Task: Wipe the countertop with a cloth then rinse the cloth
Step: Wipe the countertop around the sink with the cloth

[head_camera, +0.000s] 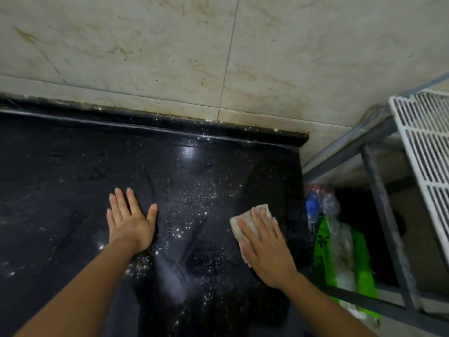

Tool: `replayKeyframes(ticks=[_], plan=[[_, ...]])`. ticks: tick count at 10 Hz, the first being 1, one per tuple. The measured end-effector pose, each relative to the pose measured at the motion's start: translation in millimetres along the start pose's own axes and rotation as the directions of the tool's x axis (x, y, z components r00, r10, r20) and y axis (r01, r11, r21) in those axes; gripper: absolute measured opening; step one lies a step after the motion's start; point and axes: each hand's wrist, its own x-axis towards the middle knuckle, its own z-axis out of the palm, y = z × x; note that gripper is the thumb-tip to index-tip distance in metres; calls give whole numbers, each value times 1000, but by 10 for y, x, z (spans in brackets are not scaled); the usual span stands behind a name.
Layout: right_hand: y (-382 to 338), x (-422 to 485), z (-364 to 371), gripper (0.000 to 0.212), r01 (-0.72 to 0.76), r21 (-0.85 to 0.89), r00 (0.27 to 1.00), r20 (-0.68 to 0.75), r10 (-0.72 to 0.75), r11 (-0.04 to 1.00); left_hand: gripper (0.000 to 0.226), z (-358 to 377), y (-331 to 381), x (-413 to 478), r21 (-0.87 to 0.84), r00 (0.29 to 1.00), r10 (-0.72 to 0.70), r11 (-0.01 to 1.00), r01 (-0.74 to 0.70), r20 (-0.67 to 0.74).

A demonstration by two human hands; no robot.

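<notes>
While right hand point(264, 246) presses cloth point(245, 221) flat-fingered on black countertop point(73, 178), left hand point(131, 220) spread flat, green bag point(340, 259) contents unclear

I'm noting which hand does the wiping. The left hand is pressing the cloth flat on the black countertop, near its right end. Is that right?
Not quite: the head view shows the right hand pressing the cloth flat on the black countertop, near its right end. The left hand lies flat on the surface without the cloth.

Black countertop point(73, 178) with cloth point(263, 208)
</notes>
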Motion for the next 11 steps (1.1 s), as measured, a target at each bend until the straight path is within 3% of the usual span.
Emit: replayKeyframes(ticks=[1, 2, 3, 4, 5, 6, 7, 8, 9, 10, 11], plan=[[267, 133, -78, 52, 12, -64, 1000, -16, -13, 998, 77, -8, 14, -5, 8, 1000, 3, 1000, -3, 11], [529, 674, -288, 64, -320, 16, 943, -93, 320, 947, 77, -2, 12, 13, 9, 1000, -4, 1000, 3, 24], [613, 1261, -494, 54, -571, 187, 799, -99, 593, 799, 78, 12, 1, 41, 5, 999, -13, 1000, 13, 30], [336, 1590, -531, 54, -629, 226, 747, -91, 659, 744, 78, 11, -5, 58, 5, 999, -18, 1000, 18, 31], [-193, 1588, -391, 54, -337, 102, 930, -120, 348, 936, 78, 1, 1, 67, 12, 999, -21, 1000, 21, 41], [-528, 1369, -259, 52, -31, 27, 999, -16, 32, 999, 78, -14, 14, 51, 22, 998, -27, 999, 25, 60], [-358, 1136, -231, 51, 269, -31, 962, 59, -266, 963, 78, -30, 30, 40, 23, 997, -32, 999, 30, 69], [95, 1038, -301, 55, 196, -61, 981, 14, -196, 979, 78, -40, 27, 37, 22, 997, -29, 999, 28, 69], [561, 1042, -429, 59, -263, -26, 956, -139, 257, 964, 78, -36, 20, 44, 21, 997, -24, 1000, 22, 74], [660, 1200, -529, 52, -571, 155, 791, -158, 590, 806, 78, -45, 16, 56, 19, 996, -18, 1000, 16, 91], [380, 1531, -547, 54, -706, 300, 636, -128, 761, 641, 77, -45, 11, 52, 2, 995, -7, 1000, 7, 102]])
